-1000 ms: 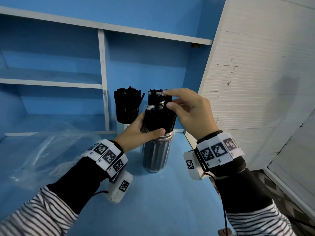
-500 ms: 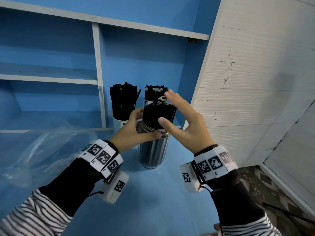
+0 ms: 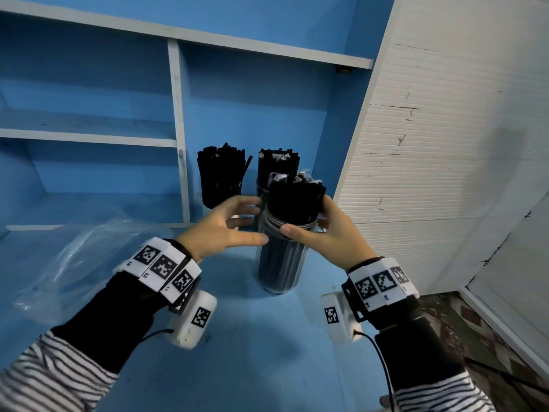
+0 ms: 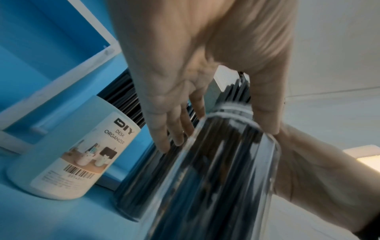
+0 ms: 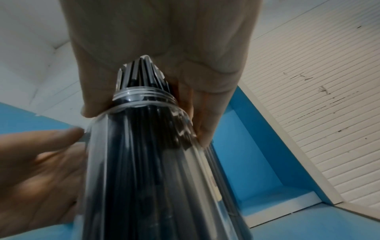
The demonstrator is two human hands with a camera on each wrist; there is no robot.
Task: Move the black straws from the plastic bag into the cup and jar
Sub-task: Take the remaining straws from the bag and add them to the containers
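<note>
1. Two clear jars (image 3: 280, 257) of black straws (image 3: 294, 197), one behind the other.
2. One white cup (image 4: 68, 155) of straws.
3. One plastic bag (image 3: 74, 257).
4. Two hands: left hand (image 3: 219, 227), right hand (image 3: 329, 236).

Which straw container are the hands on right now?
The front clear jar, nearest the camera; both hands flank its neck. The white cup and second clear jar stand behind, untouched.
</note>
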